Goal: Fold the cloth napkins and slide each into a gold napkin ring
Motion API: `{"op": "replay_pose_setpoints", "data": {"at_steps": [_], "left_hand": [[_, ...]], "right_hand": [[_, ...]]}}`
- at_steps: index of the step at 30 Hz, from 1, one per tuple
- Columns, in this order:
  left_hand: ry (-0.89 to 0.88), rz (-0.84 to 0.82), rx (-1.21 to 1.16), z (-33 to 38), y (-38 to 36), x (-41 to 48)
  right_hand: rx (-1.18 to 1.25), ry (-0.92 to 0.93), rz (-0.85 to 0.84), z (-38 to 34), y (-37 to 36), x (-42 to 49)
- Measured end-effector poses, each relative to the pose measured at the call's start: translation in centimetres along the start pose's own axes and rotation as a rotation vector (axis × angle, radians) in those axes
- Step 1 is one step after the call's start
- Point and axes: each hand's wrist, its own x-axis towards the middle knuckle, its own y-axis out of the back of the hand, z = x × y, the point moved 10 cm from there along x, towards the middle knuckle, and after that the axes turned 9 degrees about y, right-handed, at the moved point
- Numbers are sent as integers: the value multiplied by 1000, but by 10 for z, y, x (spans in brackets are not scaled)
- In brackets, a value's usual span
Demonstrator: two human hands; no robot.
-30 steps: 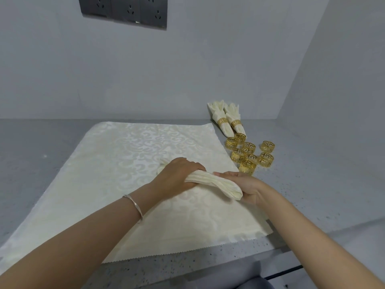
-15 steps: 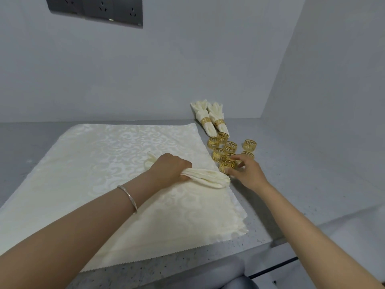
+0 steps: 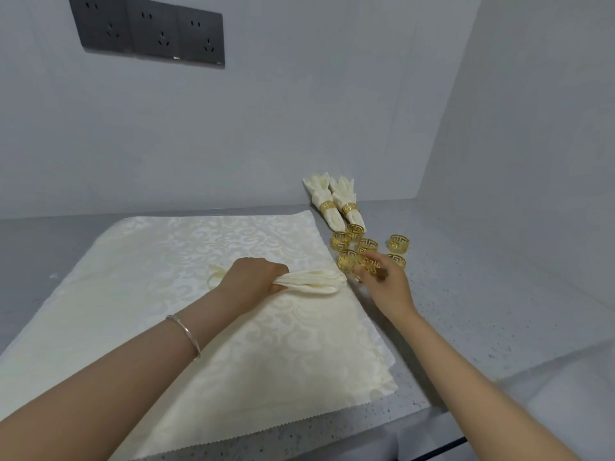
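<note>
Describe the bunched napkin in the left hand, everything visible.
The bunched napkin is cream, matte-looking cloth gathered into a narrow pleated bundle. It lies roughly level, with its rounded folded end pointing right toward the gold rings. The left hand has its grip round the bundle, fingers curled over it. A small loop of cloth sticks out to the left of that hand. The bundle rests on the stack of flat patterned napkins. The right hand is just past its tip and appears not to touch it.

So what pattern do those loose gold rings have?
The loose rings have a squared, maze-like openwork fret, seen best in the head view.
</note>
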Motion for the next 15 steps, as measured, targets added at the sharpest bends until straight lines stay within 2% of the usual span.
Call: {"op": "replay_pose_setpoints", "data": {"at_steps": [3, 6, 10, 12, 15], "left_hand": [[24, 47, -37, -10, 10, -2], [13, 61, -69, -13, 16, -6], [-11, 50, -39, -8, 22, -11], [-31, 39, 0, -2, 22, -12], [-25, 13, 7, -5, 21, -13]], "right_hand": [[405, -217, 2, -3, -17, -11], [590, -285, -83, -16, -42, -20], [701, -367, -209, -32, -77, -36], [682, -374, -267, -38, -91, -44], [627, -380, -249, -35, -90, -44]]}}
